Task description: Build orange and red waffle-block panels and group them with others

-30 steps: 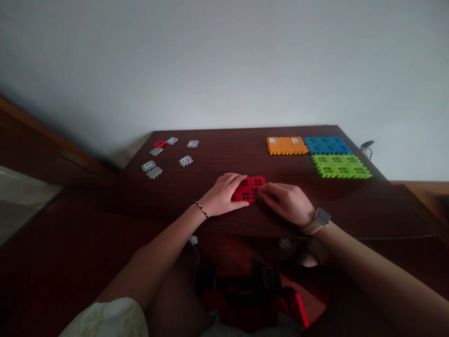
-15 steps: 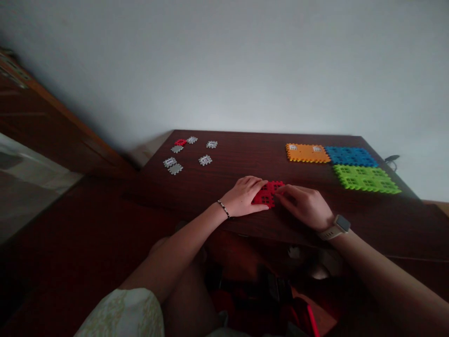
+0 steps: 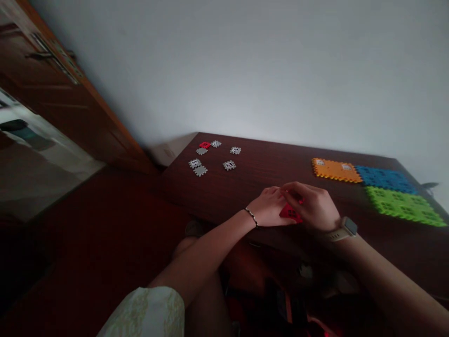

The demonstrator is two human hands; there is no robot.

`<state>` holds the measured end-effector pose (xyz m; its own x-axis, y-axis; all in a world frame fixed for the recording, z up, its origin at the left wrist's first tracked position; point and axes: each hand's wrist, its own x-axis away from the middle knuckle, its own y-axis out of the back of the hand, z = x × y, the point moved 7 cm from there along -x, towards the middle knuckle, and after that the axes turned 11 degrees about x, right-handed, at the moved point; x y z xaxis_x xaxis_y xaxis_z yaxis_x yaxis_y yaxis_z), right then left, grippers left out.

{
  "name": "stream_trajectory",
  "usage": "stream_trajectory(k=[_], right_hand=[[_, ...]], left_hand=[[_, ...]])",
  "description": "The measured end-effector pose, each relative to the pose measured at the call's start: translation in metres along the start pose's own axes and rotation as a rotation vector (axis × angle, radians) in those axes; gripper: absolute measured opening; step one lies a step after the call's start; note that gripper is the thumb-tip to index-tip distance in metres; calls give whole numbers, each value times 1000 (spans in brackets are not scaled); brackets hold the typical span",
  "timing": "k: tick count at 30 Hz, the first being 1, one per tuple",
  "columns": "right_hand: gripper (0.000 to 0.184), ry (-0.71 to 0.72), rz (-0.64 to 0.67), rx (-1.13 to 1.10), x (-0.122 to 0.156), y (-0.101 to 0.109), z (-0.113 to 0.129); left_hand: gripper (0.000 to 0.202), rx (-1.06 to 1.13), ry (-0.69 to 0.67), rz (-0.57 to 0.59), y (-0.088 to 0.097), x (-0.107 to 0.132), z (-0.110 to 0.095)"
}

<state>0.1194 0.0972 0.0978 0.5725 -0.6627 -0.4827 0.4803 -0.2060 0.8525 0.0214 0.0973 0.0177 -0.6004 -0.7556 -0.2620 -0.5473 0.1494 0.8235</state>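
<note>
A red waffle-grid plastic panel (image 3: pixel 290 213) sits between my hands at the table's near edge, mostly covered by them. My left hand (image 3: pixel 268 208), with a beaded bracelet on its wrist, grips the panel's left side. My right hand (image 3: pixel 310 206), with a watch on its wrist, presses over the panel from the right, and its fingers reach across to my left fingers. Most of the panel's upper part is hidden beneath my fingers. I cannot tell whether it rests on the dark wooden table (image 3: pixel 266 173) or is slightly raised.
Far left on the table lie several small grey notched tiles (image 3: pixel 229 165) and a small red tile (image 3: pixel 205 145). Far right, an orange panel (image 3: pixel 336 170), a blue panel (image 3: pixel 386 179) and a green panel (image 3: pixel 403 206) lie edge to edge. A dark wooden cabinet (image 3: pixel 70 93) stands left.
The view has tilted and the table has shifted right. My hands have closed together over the red panel, now covering most of it.
</note>
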Motion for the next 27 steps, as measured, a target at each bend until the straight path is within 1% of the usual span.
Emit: stream_trajectory(k=[3, 6, 11, 13, 15, 17, 21, 24, 27], right_hand=[[18, 23, -13, -36, -28, -3, 10], [19, 46, 11, -43, -62, -12, 16], [19, 97, 61, -43, -133, -38, 28], [22, 118, 76, -34, -163, -52, 35], [23, 129, 97, -32, -192, -69, 40], [25, 150, 118, -62, -218, -90, 45], [39, 195, 118, -104, -264, -136, 50], [51, 176, 123, -109, -293, -176, 46], [62, 134, 148, -108, -317, -215, 43]], left_hand=[[77, 1, -25, -1, 3, -2, -3], [73, 1, -34, 10, 3, -3, -5], [78, -25, -14, -14, 1, 1, -3], [74, -25, -22, -27, 1, 3, -3], [72, -19, -25, -33, 2, 4, -5], [74, -20, -33, -37, 3, 5, -7], [78, -34, -62, -62, 6, 6, -10], [71, -54, -75, -79, 6, 6, -11], [62, -68, -98, -61, 5, 5, -12]])
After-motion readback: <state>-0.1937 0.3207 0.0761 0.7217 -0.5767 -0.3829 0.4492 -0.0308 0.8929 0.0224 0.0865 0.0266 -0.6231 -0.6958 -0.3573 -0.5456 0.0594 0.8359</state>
